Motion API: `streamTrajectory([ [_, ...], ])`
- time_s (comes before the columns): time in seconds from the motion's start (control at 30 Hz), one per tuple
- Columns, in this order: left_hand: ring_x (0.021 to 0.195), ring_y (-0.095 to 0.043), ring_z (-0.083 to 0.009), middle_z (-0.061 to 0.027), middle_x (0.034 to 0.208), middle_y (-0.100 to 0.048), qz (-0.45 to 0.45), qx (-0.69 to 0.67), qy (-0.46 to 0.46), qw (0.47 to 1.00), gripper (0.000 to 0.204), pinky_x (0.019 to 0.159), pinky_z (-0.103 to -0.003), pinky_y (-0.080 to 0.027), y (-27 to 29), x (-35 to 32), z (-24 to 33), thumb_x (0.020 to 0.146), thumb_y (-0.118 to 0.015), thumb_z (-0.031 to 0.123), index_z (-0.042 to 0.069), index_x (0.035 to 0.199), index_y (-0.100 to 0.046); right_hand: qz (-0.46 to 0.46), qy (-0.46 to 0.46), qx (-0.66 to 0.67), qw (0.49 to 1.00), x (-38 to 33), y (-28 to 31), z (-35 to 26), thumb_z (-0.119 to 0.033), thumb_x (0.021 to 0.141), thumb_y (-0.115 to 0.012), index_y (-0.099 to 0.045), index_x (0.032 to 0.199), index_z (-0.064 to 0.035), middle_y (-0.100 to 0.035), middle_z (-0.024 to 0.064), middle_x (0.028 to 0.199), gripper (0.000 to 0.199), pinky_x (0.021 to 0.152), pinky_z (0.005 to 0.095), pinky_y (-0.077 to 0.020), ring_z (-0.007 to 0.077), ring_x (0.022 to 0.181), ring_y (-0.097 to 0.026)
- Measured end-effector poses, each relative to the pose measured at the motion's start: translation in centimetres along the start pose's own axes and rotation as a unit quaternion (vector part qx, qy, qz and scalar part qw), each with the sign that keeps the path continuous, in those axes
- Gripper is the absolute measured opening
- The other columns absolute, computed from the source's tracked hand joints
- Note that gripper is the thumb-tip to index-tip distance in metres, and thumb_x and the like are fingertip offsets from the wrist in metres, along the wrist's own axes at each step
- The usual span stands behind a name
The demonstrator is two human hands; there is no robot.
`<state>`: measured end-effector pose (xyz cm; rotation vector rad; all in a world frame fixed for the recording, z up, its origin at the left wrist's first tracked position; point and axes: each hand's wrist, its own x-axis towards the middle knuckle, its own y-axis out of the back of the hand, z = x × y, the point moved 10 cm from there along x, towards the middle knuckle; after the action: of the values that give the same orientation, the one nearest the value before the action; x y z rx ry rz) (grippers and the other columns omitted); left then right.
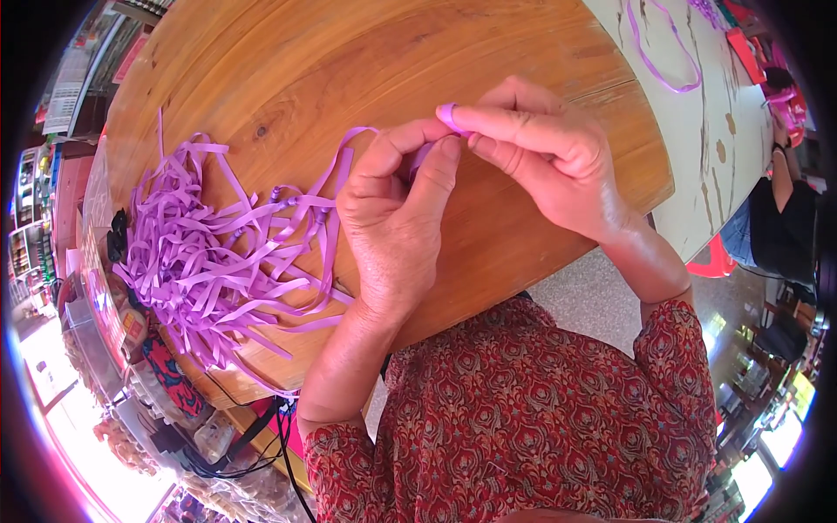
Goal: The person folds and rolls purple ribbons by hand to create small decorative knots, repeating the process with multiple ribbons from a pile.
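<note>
Above the wooden table (523,270), my two hands meet over a purple ribbon (448,116). My left hand (397,196) pinches it between thumb and curled fingers, and part of the ribbon shows inside that grip. Close beside, my right hand (549,144) holds a short folded bit of the ribbon at its thumb and fingertips. From behind my left hand, a strand runs toward a large tangled heap of purple ribbons (192,261) on the table's left. Small dark purple beads (277,193) sit on some strands near the heap. The exact fold between my fingertips is partly hidden.
A white marbled table (697,166) adjoins on the right, with a looped purple ribbon (649,65) on it. Another person (780,218) sits beyond, near a red stool (713,260). Black cables (283,436) hang by the left edge, near packed shelves.
</note>
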<state>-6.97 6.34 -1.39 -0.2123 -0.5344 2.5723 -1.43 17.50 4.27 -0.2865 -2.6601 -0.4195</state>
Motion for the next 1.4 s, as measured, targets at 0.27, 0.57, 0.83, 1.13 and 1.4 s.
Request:
streamTrajectory([
  [0.27,0.087,-0.056,-0.0072,-0.0033,0.096,-0.062,-0.022,-0.046,0.051,0.997,0.015,0.081,-0.02,-0.045,-0.8,-0.4,-0.6,0.084,-0.061,-0.004,-0.001,0.099,-0.062,0.017,0.131,-0.238,0.962,-0.6,-0.3,-2.7,0.006,0.072,-0.067,-0.066,0.101,-0.0027,-0.06,0.0041,0.081,0.03,0.061,0.0268,-0.045,0.0181,0.072,-0.057],
  [0.57,0.064,-0.046,-0.0082,-0.0022,0.082,-0.06,0.012,-0.081,0.091,0.992,0.01,0.059,-0.024,-0.036,-0.5,-0.8,-0.8,0.087,-0.058,0.004,0.001,0.096,-0.061,-0.009,-0.156,0.143,0.977,-1.0,-0.6,1.9,0.006,0.084,-0.058,-0.055,0.113,0.001,-0.06,0.0064,0.099,0.029,0.085,0.0263,-0.0473,0.0135,0.095,-0.058],
  [0.83,0.076,-0.051,-0.0092,-0.0029,0.086,-0.059,-0.038,-0.08,0.085,0.992,0.009,0.071,-0.023,-0.04,-0.6,-0.7,-0.3,0.086,-0.06,0.003,0.0,0.094,-0.06,-0.071,-0.025,-0.017,0.997,0.2,-0.8,-1.0,0.007,0.078,-0.06,-0.059,0.109,0.0019,-0.061,0.0085,0.093,0.031,0.076,0.0279,-0.0478,0.0176,0.088,-0.059],
  [1.13,0.063,-0.049,-0.0039,0.0008,0.077,-0.06,-0.011,0.0,0.1,0.995,0.009,0.055,-0.017,-0.038,0.4,-0.2,-0.8,0.085,-0.062,0.002,-0.001,0.093,-0.063,-0.089,0.279,-0.36,0.886,-0.1,-2.5,-5.1,-0.01,0.059,-0.064,-0.066,0.098,0.0001,-0.059,0.0057,0.081,0.04,0.064,0.0338,-0.047,0.0201,0.076,-0.056],
  [1.4,0.059,-0.046,-0.0031,0.0024,0.072,-0.057,-0.029,0.021,0.169,0.985,0.012,0.052,-0.017,-0.035,1.3,0.1,-1.1,0.084,-0.064,0.006,-0.001,0.094,-0.064,-0.115,0.41,-0.331,0.842,-0.5,-2.9,-6.0,-0.014,0.057,-0.066,-0.067,0.095,-0.0007,-0.059,0.0058,0.079,0.039,0.067,0.0319,-0.0492,0.0196,0.075,-0.058],
])
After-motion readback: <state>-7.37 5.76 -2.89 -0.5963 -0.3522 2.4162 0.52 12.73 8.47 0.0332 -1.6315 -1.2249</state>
